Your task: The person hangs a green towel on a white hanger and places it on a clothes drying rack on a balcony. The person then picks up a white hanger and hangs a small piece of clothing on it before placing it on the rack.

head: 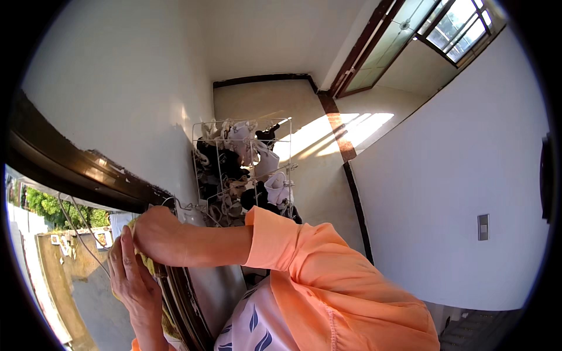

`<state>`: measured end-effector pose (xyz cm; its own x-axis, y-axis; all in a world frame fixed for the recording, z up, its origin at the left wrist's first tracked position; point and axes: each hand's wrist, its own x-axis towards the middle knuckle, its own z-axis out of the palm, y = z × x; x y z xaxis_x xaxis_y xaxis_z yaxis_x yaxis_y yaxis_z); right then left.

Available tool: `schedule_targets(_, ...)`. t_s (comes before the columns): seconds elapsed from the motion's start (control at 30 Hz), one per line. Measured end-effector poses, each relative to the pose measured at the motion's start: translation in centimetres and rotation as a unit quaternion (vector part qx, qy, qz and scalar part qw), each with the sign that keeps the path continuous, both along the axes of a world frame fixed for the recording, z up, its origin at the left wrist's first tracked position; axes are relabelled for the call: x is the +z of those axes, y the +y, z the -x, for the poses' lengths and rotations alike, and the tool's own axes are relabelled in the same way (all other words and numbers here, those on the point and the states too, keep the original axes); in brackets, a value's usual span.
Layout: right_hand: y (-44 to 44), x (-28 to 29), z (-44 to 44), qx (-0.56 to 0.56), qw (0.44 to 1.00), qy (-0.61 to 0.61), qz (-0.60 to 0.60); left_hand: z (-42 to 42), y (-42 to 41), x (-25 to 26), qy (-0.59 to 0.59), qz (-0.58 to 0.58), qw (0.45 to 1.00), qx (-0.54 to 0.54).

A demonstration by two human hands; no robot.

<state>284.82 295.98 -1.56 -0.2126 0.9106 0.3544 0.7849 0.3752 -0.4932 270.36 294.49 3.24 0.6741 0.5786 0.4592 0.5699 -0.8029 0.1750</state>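
An olive-green cloth (149, 265) is bunched between my hands at the open window on the left. More of it hangs down along the window frame. My left hand (134, 278) lies against the cloth with long, nearly straight fingers, its thumb side toward the frame. Just above, my right hand (151, 228) is curled over the cloth with the wrist sharply bent; its fingertips are hidden. Close beyond the right hand, a metal hook (175, 202) joins a white wire clip hanger (242, 141) laden with socks and other small dark and pale garments (276, 186).
The dark window frame (88, 162) runs along the left, with loose wires (83, 237) outside it. A white wall (439, 197) with a switch (483, 227) stands to the right. Sunlight falls on the floor (307, 136) near a brown-framed glass door (382, 48).
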Motion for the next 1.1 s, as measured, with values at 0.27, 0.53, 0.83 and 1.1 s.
schedule_targets(0.27,-4.1,1.8,-5.7,0.004,0.986,0.124,-0.114,0.4,2.6,-2.2,0.012,0.069,0.997,-0.043)
schedule_targets(0.53,-3.5,4.0,-10.5,-0.145,0.933,0.137,-0.298,0.6,3.4,-2.5,-0.094,0.182,0.979,-0.018)
schedule_targets(0.83,1.0,4.5,-7.8,-0.123,0.913,0.144,-0.36,0.0,3.8,-3.0,-0.234,0.288,0.927,-0.058)
schedule_targets(1.1,4.2,4.6,-5.5,-0.09,0.892,0.171,-0.408,-2.0,3.4,-2.2,-0.032,0.207,0.978,-0.022)
